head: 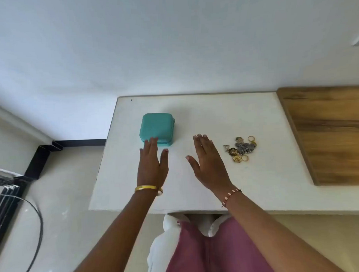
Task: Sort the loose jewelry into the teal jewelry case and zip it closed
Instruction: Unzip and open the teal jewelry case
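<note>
Teal jewelry case (157, 129) sits zipped shut, lid down, on the white surface (196, 186), just ahead of the left hand (152, 164). Square w/ rounded corners, zipper seam runs round the side; a small pull shows at its far right corner.

Left hand is flat, fingers straight & close together, thumb splayed to the right. Fingertips (152, 139) overlap the case's near edge; can't tell whether they touch it or hover above. Holding nothing. Gold bangle (148, 187) on that wrist.

Right hand (209, 164) also wide & flat, fingers extended, thumb out to the left, nothing in it. It's over bare surface between the case & the loose jewelry (240, 149), apart from both. Thin red & white bracelet (231, 196) on that wrist.

Loose jewelry lies in a small heap just right of the right hand, level w/ its fingers: a few gold rings, gold flower-like pieces, a grey sparkly piece in the middle, a small triangular piece on the hand's side. Individual items too small to name further.

Further right of that hand, a wood-grain panel (333, 134) lies on the surface. Below the hands, at the surface's near edge, pink & white clothing (209, 252). Left of the left hand, pale floor w/ a dark cable (38, 228) curving across it.
</note>
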{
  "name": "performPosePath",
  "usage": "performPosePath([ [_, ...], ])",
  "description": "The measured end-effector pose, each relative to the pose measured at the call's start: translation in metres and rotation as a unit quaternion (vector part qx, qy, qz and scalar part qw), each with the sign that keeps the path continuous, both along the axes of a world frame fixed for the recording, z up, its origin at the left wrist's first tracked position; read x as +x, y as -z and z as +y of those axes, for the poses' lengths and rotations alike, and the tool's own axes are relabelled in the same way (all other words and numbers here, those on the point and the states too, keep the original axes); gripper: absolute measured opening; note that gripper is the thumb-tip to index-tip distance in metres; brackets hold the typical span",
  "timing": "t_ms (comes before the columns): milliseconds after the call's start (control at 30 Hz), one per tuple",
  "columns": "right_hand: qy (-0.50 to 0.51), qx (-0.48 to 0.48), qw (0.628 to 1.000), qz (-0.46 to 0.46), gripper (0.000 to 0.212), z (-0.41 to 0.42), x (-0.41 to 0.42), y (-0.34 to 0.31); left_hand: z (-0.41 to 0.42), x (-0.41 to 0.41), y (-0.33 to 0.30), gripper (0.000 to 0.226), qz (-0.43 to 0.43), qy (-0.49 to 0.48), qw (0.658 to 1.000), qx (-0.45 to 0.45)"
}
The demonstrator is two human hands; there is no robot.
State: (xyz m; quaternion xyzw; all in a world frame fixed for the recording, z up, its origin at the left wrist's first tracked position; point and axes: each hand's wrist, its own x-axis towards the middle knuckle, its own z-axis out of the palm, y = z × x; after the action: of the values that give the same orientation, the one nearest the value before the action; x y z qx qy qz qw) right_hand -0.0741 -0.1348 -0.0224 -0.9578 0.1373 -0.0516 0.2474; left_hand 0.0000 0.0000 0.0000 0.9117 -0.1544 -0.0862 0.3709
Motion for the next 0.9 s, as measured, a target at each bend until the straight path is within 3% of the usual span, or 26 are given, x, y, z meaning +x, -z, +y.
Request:
performPosePath([
  [167,0.025,0.093,0.995,0.03,0.058,-0.002,0.021,0.018,-0.017,0.056,0.013,0.051,-0.094,0.015,0.994,0.06],
  [267,0.02,0.131,0.991,0.036,0.056,-0.002,0.026,0.022,-0.021,0.077,0.026,0.053,-0.084,0.028,0.989,0.118],
  [367,0.037,0.163,0.985,0.031,0.055,-0.005,0.028,0.022,-0.022,0.082,0.032,0.054,-0.052,0.021,0.992,0.113],
  [600,0.067,0.218,0.973,0.012,0.052,-0.003,0.023,0.023,-0.024,0.036,0.032,0.055,-0.051,0.02,0.996,0.067],
  [767,0.134,0.36,0.923,-0.008,0.047,-0.004,-0.007,0.019,-0.021,-0.025,0.035,0.055,-0.056,0.05,0.996,0.046],
  [900,0.167,0.368,0.915,-0.02,0.045,-0.015,-0.026,0.014,-0.02,-0.064,0.036,0.057,-0.059,0.057,0.995,0.05],
])
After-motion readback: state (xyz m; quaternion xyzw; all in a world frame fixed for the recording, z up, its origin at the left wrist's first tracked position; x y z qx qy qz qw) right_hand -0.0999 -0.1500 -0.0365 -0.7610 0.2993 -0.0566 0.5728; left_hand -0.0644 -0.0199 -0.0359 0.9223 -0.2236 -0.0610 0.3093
